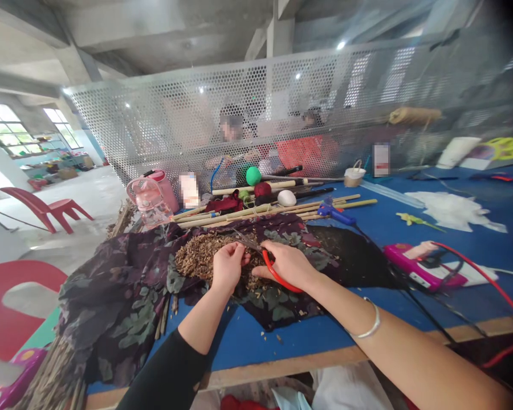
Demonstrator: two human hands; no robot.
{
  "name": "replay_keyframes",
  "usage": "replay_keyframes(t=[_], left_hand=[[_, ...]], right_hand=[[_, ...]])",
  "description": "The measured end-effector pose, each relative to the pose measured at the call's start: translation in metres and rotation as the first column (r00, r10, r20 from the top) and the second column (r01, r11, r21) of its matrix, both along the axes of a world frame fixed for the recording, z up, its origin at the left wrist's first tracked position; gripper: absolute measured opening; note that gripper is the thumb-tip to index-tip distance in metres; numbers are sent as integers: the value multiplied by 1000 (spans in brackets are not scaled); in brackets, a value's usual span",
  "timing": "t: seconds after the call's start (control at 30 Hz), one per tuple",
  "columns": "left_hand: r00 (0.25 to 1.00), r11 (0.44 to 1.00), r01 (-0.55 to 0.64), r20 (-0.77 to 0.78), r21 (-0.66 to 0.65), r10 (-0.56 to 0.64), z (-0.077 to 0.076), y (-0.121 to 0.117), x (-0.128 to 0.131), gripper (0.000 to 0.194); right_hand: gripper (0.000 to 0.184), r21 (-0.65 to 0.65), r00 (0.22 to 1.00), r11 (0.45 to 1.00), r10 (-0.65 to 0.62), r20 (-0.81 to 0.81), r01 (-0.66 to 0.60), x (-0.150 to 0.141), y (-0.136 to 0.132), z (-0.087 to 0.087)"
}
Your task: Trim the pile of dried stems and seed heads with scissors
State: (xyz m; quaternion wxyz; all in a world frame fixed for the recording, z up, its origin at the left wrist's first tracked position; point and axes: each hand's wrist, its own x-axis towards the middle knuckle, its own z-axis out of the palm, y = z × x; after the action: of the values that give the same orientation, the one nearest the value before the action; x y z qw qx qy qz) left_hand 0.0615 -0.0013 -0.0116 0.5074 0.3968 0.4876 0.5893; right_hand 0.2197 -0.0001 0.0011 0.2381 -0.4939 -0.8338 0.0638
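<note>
In my right hand (291, 263) is a pair of scissors with red handles (277, 278); its metal blades point left over the pile. Close to the blade tips, my left hand (228, 263) is closed, fingers pinched together. What it holds, if anything, is too small to make out. Beneath both hands lies a heap of short brown dried plant pieces (196, 253). The heap rests on a dark cloth with a grey-green leaf pattern (130, 285), spread across the blue table (256, 341). A few loose bits have scattered near the table's front edge.
Long sticks (248, 215), yarn balls and a blue glue gun (336, 213) lie behind the cloth. A pink bottle (165, 191) stands back left. At right are a purple power strip (427, 267) and cables. A perforated screen (175, 119) separates people beyond.
</note>
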Motion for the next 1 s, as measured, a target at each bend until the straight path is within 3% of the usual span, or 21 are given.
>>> replay_keyframes(t=[0.3,0.63,0.83,1.0], left_hand=[[981,998,-31,-192,46,39,0,-1,1,10],[945,998,-12,-327,55,29,2,-9,7,14],[836,986,1,-541,165,90,8,-12,1,14],[769,961,9,-616,278,171,11,-13,-1,22]], right_hand=[[63,62,990,991,125,-65,-121,-2,1,-3],[62,63,986,991,123,-112,-116,-5,0,-3],[59,24,988,994,107,-110,-104,-3,1,-4],[58,-23,982,993,111,-155,-116,-1,2,-5]])
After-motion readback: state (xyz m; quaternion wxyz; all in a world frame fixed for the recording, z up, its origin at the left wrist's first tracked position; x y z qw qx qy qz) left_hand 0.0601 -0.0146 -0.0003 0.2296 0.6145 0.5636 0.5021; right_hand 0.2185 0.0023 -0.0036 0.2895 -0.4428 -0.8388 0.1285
